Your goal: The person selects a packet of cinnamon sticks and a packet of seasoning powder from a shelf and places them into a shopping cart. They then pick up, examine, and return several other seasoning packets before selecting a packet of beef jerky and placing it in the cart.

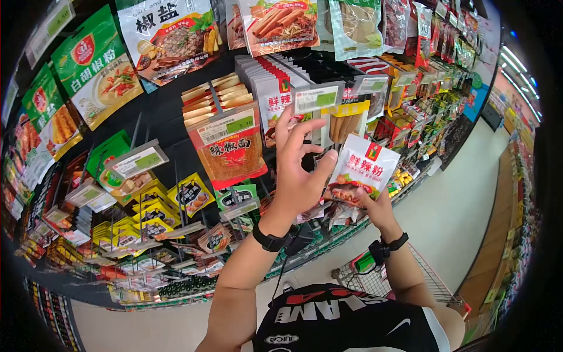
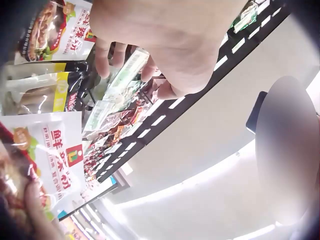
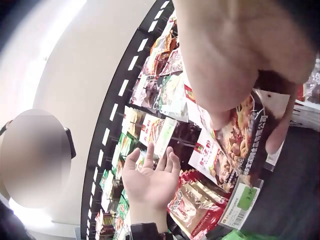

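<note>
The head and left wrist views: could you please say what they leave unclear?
Head: white spice packet, lower front partly under right hand.
Left wrist: same packet, cut off by left edge.
Head: shopping cart, interior partly behind right arm and shirt.
Head: distant shelf packets, print too small.

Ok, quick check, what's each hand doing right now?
Left hand: open, fingers loosely bent, holding nothing, near the hanging packets.
Right hand: closed on a white packet with red lettering, gripping its lower edge.
</note>
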Available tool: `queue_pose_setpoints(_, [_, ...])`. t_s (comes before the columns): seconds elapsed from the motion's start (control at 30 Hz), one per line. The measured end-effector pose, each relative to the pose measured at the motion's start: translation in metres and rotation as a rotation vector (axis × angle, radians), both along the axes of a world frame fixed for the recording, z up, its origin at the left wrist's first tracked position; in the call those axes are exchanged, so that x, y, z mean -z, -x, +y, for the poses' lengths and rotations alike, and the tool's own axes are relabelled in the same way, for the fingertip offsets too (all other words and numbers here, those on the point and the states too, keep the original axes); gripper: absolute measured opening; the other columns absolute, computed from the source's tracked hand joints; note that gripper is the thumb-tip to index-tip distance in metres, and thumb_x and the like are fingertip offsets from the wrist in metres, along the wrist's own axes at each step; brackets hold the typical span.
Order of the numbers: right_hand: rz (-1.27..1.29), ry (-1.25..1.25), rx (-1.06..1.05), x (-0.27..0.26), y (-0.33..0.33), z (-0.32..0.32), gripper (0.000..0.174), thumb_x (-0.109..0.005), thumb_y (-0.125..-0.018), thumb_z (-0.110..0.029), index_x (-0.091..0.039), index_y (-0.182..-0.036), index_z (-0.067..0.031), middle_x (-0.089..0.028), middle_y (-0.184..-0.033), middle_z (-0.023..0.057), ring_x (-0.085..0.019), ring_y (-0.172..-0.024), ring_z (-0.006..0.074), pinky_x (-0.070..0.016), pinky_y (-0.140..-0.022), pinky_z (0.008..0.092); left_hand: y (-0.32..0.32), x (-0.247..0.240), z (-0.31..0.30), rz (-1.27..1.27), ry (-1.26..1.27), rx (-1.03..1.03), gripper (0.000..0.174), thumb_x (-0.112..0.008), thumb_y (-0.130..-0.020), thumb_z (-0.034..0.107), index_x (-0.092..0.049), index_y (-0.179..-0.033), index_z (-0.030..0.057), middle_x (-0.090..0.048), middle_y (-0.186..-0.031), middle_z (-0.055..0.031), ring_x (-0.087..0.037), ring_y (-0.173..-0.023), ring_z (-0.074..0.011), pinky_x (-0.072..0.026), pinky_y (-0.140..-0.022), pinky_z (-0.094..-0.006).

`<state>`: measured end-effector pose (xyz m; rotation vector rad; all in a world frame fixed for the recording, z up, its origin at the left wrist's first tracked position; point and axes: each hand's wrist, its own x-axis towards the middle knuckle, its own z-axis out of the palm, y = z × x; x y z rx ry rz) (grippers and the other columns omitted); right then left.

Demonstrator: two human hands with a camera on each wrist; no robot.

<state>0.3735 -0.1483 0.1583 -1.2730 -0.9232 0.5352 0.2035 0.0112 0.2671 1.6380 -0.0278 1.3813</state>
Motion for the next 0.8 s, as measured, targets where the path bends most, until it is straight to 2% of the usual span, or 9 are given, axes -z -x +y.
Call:
queue_pose_setpoints(0.03, [0.012,-0.005,0.064,-0.007,0.003,0.003,0.03,-0.067,-0.096,-0.008,-0.062,-0.123,0.0034,-0.071,-0.114,0.007,-0.065,-0.103,0.0143,-0.0529,-0.091,0.0332,0.001,0.001,0.002,0.003,-0.039,-0.005,0.047,-0.073,-0.085,0.014,-0.061,-0.129,0.0046,-0.026,-0.157,-0.0211,-0.049,-0.131,-0.026,-0.0539,-0.089,-0.0347])
queue_pose_setpoints(0.13, [-0.148,0.056,0.018,-0.009,-0.006,0.012,0.028,-0.066,-0.098,-0.015,-0.062,-0.121,0.0009,-0.07,-0.111,0.0069,-0.067,-0.099,0.0136,-0.0564,-0.083,0.031,0.005,-0.007,0.003,-0.027,-0.159,-0.025,0.053,-0.072,-0.083,0.016,-0.06,-0.134,0.0035,-0.034,-0.155,-0.0233,-0.056,-0.126,-0.0288,-0.0556,-0.086,-0.0344])
queue_pose_setpoints(0.23, [-0.208,0.136,0.024,-0.021,-0.001,0.03,0.027,-0.067,-0.098,-0.014,-0.065,-0.118,0.0022,-0.072,-0.106,0.0049,-0.064,-0.096,0.0122,-0.0528,-0.086,0.0314,0.011,-0.02,0.012,-0.004,-0.207,0.055,0.058,-0.072,-0.083,0.015,-0.058,-0.138,0.0031,-0.033,-0.157,-0.0238,-0.058,-0.123,-0.0294,-0.0563,-0.085,-0.034])
queue_pose_setpoints(0.4, [-0.137,-0.169,0.008,-0.038,0.021,0.074,0.032,-0.067,-0.099,-0.015,-0.06,-0.124,0.0023,-0.07,-0.11,0.0053,-0.062,-0.098,0.0102,-0.0518,-0.087,0.0293,0.02,-0.041,0.029,0.066,-0.27,0.107,0.068,-0.072,-0.083,0.013,-0.049,-0.146,0.0006,-0.04,-0.156,-0.0216,-0.059,-0.126,-0.0282,-0.0576,-0.083,-0.0335])
queue_pose_setpoints(0.5, [-0.098,-0.204,0.037,-0.044,0.026,0.09,0.031,-0.067,-0.099,-0.014,-0.06,-0.124,0.0018,-0.07,-0.111,0.0056,-0.063,-0.098,0.0099,-0.0518,-0.087,0.0289,0.028,-0.042,0.03,0.177,-0.315,0.09,0.073,-0.068,-0.083,0.009,-0.042,-0.152,0.003,-0.034,-0.161,-0.0162,-0.054,-0.129,-0.024,-0.053,-0.09,-0.0314])
queue_pose_setpoints(0.53, [-0.136,-0.234,0.028,-0.043,0.023,0.094,0.03,-0.067,-0.099,-0.014,-0.061,-0.124,0.0015,-0.07,-0.111,0.0056,-0.063,-0.099,0.0099,-0.0518,-0.087,0.0285,0.027,-0.042,0.032,0.139,-0.335,0.067,0.072,-0.071,-0.083,0.012,-0.045,-0.149,0.0011,-0.038,-0.159,-0.0215,-0.059,-0.127,-0.0288,-0.0579,-0.084,-0.0338])
queue_pose_setpoints(0.63, [-0.161,-0.26,0.02,-0.056,0.029,0.101,0.028,-0.067,-0.098,-0.014,-0.063,-0.122,0.0012,-0.071,-0.109,0.0052,-0.063,-0.097,0.009,-0.0516,-0.087,0.028,0.032,-0.043,0.035,0.156,-0.285,0.111,0.073,-0.071,-0.082,0.01,-0.045,-0.15,0.0011,-0.038,-0.158,-0.0215,-0.06,-0.126,-0.0288,-0.0579,-0.084,-0.0336])
queue_pose_setpoints(0.77, [-0.142,-0.23,0.024,-0.058,0.029,0.113,0.028,-0.069,-0.098,-0.019,-0.064,-0.118,0.0005,-0.072,-0.1,0.0034,-0.064,-0.084,0.0068,-0.0535,-0.07,0.0249,0.034,-0.048,0.033,0.222,-0.363,0.096,0.076,-0.071,-0.081,0.008,-0.044,-0.151,0.0024,-0.037,-0.159,-0.0219,-0.061,-0.123,-0.0286,-0.058,-0.083,-0.0326])
queue_pose_setpoints(0.8, [-0.135,-0.218,0.025,-0.057,0.028,0.116,0.029,-0.069,-0.099,-0.022,-0.065,-0.117,-0.0005,-0.071,-0.093,0.0015,-0.062,-0.071,0.0052,-0.0498,-0.055,0.0225,0.034,-0.049,0.033,0.224,-0.365,0.099,0.076,-0.071,-0.081,0.009,-0.043,-0.151,0.0027,-0.036,-0.16,-0.022,-0.061,-0.124,-0.0286,-0.0579,-0.083,-0.0325])
